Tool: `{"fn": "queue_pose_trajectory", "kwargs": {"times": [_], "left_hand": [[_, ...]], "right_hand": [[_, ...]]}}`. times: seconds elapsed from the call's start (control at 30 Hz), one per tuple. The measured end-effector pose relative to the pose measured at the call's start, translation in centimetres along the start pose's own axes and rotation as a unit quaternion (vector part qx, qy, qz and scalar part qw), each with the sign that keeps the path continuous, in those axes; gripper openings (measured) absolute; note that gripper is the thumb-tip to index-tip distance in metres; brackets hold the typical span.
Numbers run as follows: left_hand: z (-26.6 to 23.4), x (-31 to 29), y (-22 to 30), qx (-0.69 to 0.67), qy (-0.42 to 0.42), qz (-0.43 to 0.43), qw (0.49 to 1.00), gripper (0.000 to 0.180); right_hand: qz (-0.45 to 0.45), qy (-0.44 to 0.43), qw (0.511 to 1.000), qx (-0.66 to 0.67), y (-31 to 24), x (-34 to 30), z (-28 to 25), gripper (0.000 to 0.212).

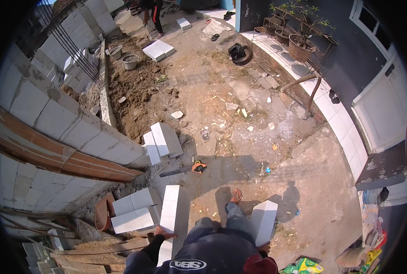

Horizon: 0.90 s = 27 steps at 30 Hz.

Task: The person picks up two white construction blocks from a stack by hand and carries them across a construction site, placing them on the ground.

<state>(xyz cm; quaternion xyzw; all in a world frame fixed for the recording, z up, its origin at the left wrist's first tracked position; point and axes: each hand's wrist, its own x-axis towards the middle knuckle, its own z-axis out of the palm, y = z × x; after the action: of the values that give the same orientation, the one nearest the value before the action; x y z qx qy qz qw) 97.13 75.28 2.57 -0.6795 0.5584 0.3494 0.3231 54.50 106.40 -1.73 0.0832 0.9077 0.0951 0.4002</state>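
My left hand (166, 233) grips the side of a long white building block (169, 208) at the lower left of centre. Another white surface (165, 253) shows just below that hand; whether it belongs to the same block I cannot tell. At the lower right my right hand (264, 248) is on the near end of a second white block (264, 218), its fingers mostly hidden. Beside my left hand lie more white blocks (132, 204), next to a brown-orange tub (104, 212). One bare foot (236, 196) shows between the two blocks.
White blocks (160, 139) and an orange-and-black object (198, 167) lie ahead. A block wall (75, 121) runs along the left, with dug soil (139, 98) and buckets (130, 61) beyond. Potted plants (300, 47) line the right porch. Another person (155, 16) stands far off.
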Motion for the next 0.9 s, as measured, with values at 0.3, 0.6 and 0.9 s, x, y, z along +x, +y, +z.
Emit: {"fn": "queue_pose_trajectory", "kwargs": {"times": [0.3,0.6,0.9], "left_hand": [[-7.5,7.1,13.4,-0.122,0.039,0.024,0.992,0.124],[-21.8,16.5,27.9,-0.196,-0.043,-0.058,0.978,0.130],[-31.7,33.3,31.7,-0.384,-0.135,0.048,0.912,0.092]], "right_hand": [[-0.048,0.018,0.993,-0.103,-23.6,1.4,-21.2,0.126],[-0.092,0.081,0.982,-0.146,-49.2,1.8,-34.8,0.118],[-0.209,0.061,0.964,-0.149,-77.8,1.7,-42.0,0.115]]}}
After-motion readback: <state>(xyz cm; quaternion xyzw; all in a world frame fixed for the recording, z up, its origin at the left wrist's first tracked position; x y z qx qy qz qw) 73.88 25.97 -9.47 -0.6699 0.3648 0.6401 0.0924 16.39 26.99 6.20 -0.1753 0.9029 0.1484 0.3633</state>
